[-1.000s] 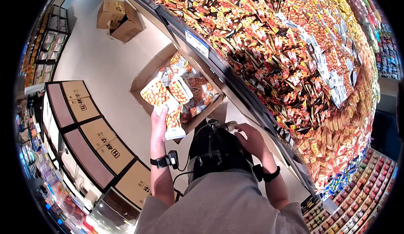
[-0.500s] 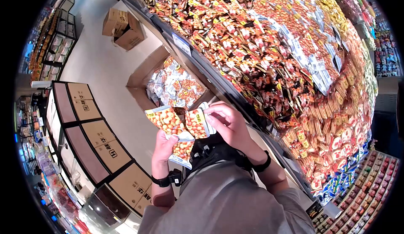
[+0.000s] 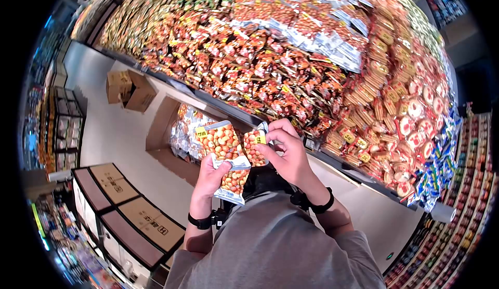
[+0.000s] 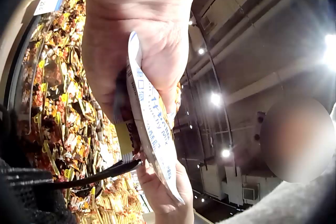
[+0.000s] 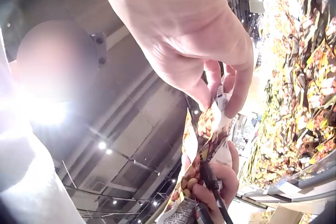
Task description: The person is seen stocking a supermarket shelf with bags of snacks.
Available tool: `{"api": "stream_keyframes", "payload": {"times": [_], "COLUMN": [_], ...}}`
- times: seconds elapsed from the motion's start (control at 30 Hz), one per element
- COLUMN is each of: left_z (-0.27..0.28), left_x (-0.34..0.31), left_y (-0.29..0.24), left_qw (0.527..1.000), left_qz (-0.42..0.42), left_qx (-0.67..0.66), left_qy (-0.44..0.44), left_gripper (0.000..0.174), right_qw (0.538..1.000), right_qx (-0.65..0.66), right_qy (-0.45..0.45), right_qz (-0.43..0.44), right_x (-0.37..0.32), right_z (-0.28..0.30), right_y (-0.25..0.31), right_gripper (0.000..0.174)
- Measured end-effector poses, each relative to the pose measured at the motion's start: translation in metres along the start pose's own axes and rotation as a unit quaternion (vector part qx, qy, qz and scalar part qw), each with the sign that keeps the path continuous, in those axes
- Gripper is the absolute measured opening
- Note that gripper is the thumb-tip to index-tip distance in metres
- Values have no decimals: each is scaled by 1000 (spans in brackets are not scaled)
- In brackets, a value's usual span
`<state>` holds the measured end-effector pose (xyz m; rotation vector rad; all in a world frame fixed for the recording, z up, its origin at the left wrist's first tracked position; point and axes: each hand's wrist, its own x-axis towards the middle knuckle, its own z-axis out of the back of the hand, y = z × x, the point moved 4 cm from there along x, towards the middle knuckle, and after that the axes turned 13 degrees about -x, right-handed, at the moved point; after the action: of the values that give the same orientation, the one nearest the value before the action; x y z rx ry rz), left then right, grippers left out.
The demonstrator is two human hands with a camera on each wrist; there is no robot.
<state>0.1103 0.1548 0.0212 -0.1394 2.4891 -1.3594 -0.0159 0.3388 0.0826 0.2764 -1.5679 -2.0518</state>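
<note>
In the head view my left hand grips snack bags printed with round brown nuts, its thumb pressed across them. One nut bag points up and another hangs below the thumb. My right hand pinches the upper end of a smaller-looking nut bag with a yellow label, beside the first. In the left wrist view, the printed edge of a bag runs out from the left palm. The right wrist view has the right thumb and fingers closed on a bag end.
Beyond the hands, an open cardboard box of similar bags stands on the floor against a long display bin heaped with packaged snacks. Another open carton lies farther back. Stacked printed cartons stand to the left.
My right hand rises from beside the body to the bags and pinches one. The left hand brings its bags back from over the box. The head view turns toward the display bin.
</note>
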Motion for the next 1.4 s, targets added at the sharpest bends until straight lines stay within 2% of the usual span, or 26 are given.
{"api": "stream_keyframes", "payload": {"times": [0.17, 0.23, 0.27, 0.37, 0.4, 0.43, 0.5, 0.53, 0.57, 0.63, 0.7, 0.77, 0.83, 0.9, 0.93, 0.97, 1.03, 1.1, 1.17, 1.2, 1.3, 1.37, 1.4], "left_z": [5, 13, 21, 34, 39, 44, 54, 57, 64, 79, 82, 91, 102, 111, 115, 118, 123, 127, 128, 126, 120, 113, 119], "left_x": [25, 34, 38, 49, 52, 57, 65, 68, 72, 80, 86, 91, 97, 104, 107, 110, 115, 122, 131, 137, 151, 156, 163], "left_y": [-4, -12, -14, -27, -31, -34, -39, -42, -41, -37, -41, -41, -40, -42, -45, -47, -51, -54, -56, -57, -61, -67, -62], "left_qw": [999, 997, 997, 994, 994, 994, 995, 996, 996, 995, 994, 989, 986, 986, 988, 989, 991, 993, 994, 995, 996, 997, 997], "left_qz": [15, 36, 31, 46, 37, 35, 15, 17, 15, 26, -1, 13, 7, 2, -7, -14, -29, -38, -46, -48, -50, -44, -46], "left_qx": [7, -40, -29, -17, -15, -19, -26, -26, -31, -45, -76, -121, -159, -160, -152, -146, -128, -110, -95, -92, -79, -65, -58], "left_qy": [39, 55, 60, 98, 98, 99, 96, 88, 87, 81, 81, 81, 54, 38, 29, 21, 5, -4, -8, -6, -2, 10, 19], "left_gripper": [51, 54, 57, 58, 57, 57, 55, 53, 53, 52, 50, 47, 39, 38, 38, 37, 37, 36, 36, 35, 35, 36, 39], "right_qw": [999, 994, 990, 985, 990, 990, 997, 996, 995, 974, 973, 973, 973, 968, 967, 965, 967, 965, 953, 948, 960, 954, 957], "right_qx": [43, 91, 85, 63, 8, 3, -16, -75, -80, -171, -172, -146, -133, 27, 65, 57, 94, 86, 137, 169, 38, -12, -1], "right_qy": [-5, 52, 102, 125, 107, 109, 56, 25, 28, -135, -132, -180, -185, -249, -246, -255, -220, -229, -199, -202, -210, -217, -235], "right_qz": [-32, -27, -57, -97, -93, -93, -58, -47, -47, 60, 77, 17, 46, 34, -19, -15, -83, -91, -184, -176, -183, -207, -172], "right_x": [7, 15, 19, 35, 44, 50, 60, 64, 69, 77, 81, 85, 85, 89, 92, 94, 100, 104, 106, 113, 123, 139, 147], "right_z": [16, 9, 3, -14, -16, -23, -34, -38, -47, -52, -59, -59, -58, -50, -49, -42, -34, -26, -20, -15, 8, 27, 36], "right_y": [3, 0, -2, 7, 18, 15, 12, 15, 19, 35, 34, 38, 18, 17, 17, 20, 19, 16, 3, 11, 20, 30, 26], "right_gripper": [12, 17, 20, 17, 14, 14, 14, 18, 18, 17, 22, 28, 31, 39, 44, 44, 50, 48, 41, 37, 39, 34, 32]}}
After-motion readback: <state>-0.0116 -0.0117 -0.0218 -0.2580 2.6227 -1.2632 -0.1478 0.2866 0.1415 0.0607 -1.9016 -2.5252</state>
